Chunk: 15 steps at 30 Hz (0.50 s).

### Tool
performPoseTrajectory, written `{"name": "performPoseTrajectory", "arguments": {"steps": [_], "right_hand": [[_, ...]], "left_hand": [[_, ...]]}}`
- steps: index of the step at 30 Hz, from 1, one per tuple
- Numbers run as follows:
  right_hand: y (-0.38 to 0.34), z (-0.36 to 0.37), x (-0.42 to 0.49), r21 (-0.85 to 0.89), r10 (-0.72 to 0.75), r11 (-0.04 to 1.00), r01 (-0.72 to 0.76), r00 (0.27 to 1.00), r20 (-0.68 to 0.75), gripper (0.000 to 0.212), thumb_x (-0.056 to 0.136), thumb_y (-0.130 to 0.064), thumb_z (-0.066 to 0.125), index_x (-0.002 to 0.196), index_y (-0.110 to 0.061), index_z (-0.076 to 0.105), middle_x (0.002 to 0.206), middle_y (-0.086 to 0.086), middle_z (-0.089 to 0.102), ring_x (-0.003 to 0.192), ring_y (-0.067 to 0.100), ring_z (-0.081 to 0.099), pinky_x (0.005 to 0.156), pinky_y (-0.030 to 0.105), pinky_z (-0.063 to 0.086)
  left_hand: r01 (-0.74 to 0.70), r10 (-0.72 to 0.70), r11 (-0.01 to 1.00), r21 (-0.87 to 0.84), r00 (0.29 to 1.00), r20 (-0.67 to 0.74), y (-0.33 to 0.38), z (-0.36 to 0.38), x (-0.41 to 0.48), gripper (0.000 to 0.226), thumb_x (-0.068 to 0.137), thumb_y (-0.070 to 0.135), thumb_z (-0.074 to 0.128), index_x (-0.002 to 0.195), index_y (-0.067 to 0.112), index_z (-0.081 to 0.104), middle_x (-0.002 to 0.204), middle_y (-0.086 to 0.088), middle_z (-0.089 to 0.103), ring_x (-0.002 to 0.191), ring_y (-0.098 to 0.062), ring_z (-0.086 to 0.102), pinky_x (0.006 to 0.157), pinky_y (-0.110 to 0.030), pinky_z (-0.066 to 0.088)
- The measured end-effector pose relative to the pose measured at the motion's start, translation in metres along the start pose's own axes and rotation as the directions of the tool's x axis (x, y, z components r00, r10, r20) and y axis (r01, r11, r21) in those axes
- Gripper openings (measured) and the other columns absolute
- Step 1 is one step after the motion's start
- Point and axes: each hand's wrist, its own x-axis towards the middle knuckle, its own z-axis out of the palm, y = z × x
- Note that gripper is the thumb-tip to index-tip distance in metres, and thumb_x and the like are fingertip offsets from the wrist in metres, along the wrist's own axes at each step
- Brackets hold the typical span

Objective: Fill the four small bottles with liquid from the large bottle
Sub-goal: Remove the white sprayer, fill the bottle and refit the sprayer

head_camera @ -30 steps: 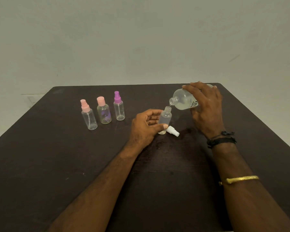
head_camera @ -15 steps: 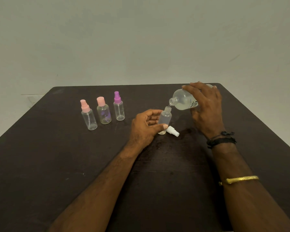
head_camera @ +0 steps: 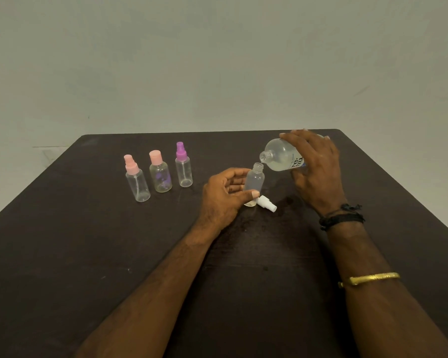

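**Pouring into the first small bottle**

The left hand (head_camera: 224, 195) grips the open small bottle (head_camera: 254, 182) upright on the table (head_camera: 62, 254), its white spray cap (head_camera: 267, 203) beside it; the right hand (head_camera: 314, 167) holds the large bottle (head_camera: 282, 156) tilted, mouth above the opening; three capped bottles (head_camera: 159, 171) wait farther left.

A dark brown tabletop (head_camera: 62, 254) lies before a plain pale grey-green wall (head_camera: 217, 60), and a black cord wristband (head_camera: 343, 219) and a gold bangle (head_camera: 370, 277) circle the right forearm
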Motion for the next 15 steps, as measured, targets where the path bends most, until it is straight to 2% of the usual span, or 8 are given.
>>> {"name": "performPoseTrajectory", "arguments": {"steps": [4, 9, 12, 15], "right_hand": [[-0.0037, -0.002, -0.0008, 0.051, 0.003, 0.999, -0.004, 1.0, 0.022, 0.069, 0.077, -0.001, 0.07, 0.14, -0.026, 0.056, 0.141, -0.001, 0.058, 0.135, 0.021, 0.049, 0.116, 0.05, 0.029], [-0.0038, -0.003, -0.0014, 0.133, 0.009, 0.991, -0.014, 0.999, 0.04, 0.073, 0.076, -0.007, 0.077, 0.143, -0.021, 0.052, 0.138, 0.002, 0.059, 0.126, 0.023, 0.053, 0.107, 0.054, 0.044], [-0.0003, 0.0001, -0.0028, 0.183, 0.069, 0.98, -0.079, 0.996, 0.065, 0.075, 0.08, -0.018, 0.081, 0.147, -0.018, 0.047, 0.141, 0.004, 0.056, 0.126, 0.025, 0.055, 0.103, 0.051, 0.05], [0.0008, 0.0015, -0.0025, 0.226, 0.141, 0.961, -0.157, 0.986, 0.088, 0.076, 0.082, -0.031, 0.082, 0.147, -0.019, 0.044, 0.142, 0.0, 0.056, 0.124, 0.02, 0.057, 0.1, 0.043, 0.054]], "left_hand": [[-0.016, 0.016, 1.0, -0.007, 1.0, -0.018, 0.0033, 0.0003, -0.0005, 0.049, 0.075, 0.011, 0.088, 0.121, 0.011, 0.071, 0.113, 0.0, 0.077, 0.103, -0.016, 0.073, 0.095, -0.04, 0.06], [-0.016, 0.016, 1.0, -0.011, 1.0, -0.026, 0.0058, 0.001, -0.0014, 0.048, 0.077, 0.009, 0.087, 0.121, 0.01, 0.07, 0.114, 0.0, 0.076, 0.103, -0.015, 0.073, 0.094, -0.037, 0.06], [-0.011, 0.01, 1.0, -0.01, 0.999, -0.043, 0.0053, 0.0008, -0.0007, 0.046, 0.077, 0.009, 0.087, 0.12, 0.012, 0.069, 0.113, 0.0, 0.076, 0.102, -0.015, 0.073, 0.095, -0.038, 0.06], [-0.005, 0.004, 1.0, -0.012, 0.998, -0.058, 0.0047, 0.0015, 0.0003, 0.044, 0.079, 0.006, 0.084, 0.12, 0.013, 0.068, 0.113, -0.002, 0.075, 0.1, -0.016, 0.074, 0.094, -0.041, 0.06]]}}
